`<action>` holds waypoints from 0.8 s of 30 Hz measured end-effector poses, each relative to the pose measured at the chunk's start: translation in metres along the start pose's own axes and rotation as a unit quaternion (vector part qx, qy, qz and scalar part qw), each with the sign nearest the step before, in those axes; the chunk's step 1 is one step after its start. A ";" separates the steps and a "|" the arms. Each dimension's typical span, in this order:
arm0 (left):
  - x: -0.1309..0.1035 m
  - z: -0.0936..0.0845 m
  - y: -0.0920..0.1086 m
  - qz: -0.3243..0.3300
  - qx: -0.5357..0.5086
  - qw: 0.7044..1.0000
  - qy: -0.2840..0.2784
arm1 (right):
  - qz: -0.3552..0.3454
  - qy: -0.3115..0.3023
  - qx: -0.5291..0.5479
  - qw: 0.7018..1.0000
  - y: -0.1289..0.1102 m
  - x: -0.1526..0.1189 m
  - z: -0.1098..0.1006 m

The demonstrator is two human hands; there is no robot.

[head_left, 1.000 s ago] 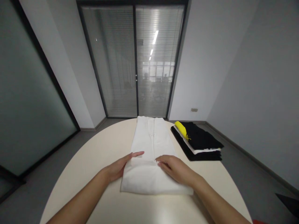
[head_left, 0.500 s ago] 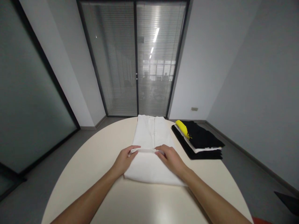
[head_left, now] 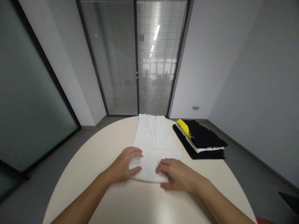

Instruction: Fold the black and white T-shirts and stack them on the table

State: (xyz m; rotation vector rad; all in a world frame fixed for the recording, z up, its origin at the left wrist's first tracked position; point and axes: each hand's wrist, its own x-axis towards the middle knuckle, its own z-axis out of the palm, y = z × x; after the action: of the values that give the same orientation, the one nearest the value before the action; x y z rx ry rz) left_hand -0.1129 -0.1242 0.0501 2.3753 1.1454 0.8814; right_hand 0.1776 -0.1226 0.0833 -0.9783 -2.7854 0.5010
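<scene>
A white folded garment (head_left: 149,160) lies lengthwise on the table, with creases and overlapping edges down its far half; whether it is a shirt cannot be told. At its near left edge, my left hand (head_left: 123,164) rests with thumb and fingers apart, touching the cloth. Over the near right part is my right hand (head_left: 178,175), slightly blurred, its fingers bent and the thumb apart near the front fold. Neither hand grips the cloth.
A round cream table (head_left: 109,140) carries a stack of folded black and white clothes (head_left: 203,137) at the right, with a yellow patch (head_left: 184,127) on top. Beyond the table's far edge stand glass panels with blinds (head_left: 121,77).
Both hands have let go of the fold across the garment's middle and come nearer to me. The raised edge now lies flat, and the right hand has moved to the near right corner.
</scene>
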 end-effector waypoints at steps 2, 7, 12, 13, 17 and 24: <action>-0.002 -0.006 0.016 0.055 0.052 0.993 -0.094 | 0.005 -0.009 -0.022 1.000 -0.004 0.001 0.003; 0.000 -0.004 0.035 0.057 0.142 0.972 -0.178 | -0.006 -0.012 -0.013 1.000 -0.001 0.007 0.003; -0.002 -0.010 0.040 -0.007 0.076 0.973 -0.219 | -0.015 -0.053 0.086 0.995 -0.001 0.005 0.006; -0.004 -0.012 0.042 -0.040 0.043 0.968 -0.243 | -0.011 -0.079 0.119 0.990 -0.002 0.004 0.008; -0.010 -0.015 0.048 -0.163 -0.140 0.896 -0.388 | 0.017 -0.222 0.252 0.942 -0.013 0.001 0.018; -0.006 -0.014 0.036 -0.118 -0.017 0.976 -0.183 | 0.062 -0.173 0.260 0.948 -0.002 -0.002 0.005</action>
State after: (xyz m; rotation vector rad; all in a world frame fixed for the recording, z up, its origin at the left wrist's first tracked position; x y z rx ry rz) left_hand -0.1047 -0.1502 0.0786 2.1930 1.2106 0.3622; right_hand 0.1766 -0.1268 0.0790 -1.0105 -2.6296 1.4626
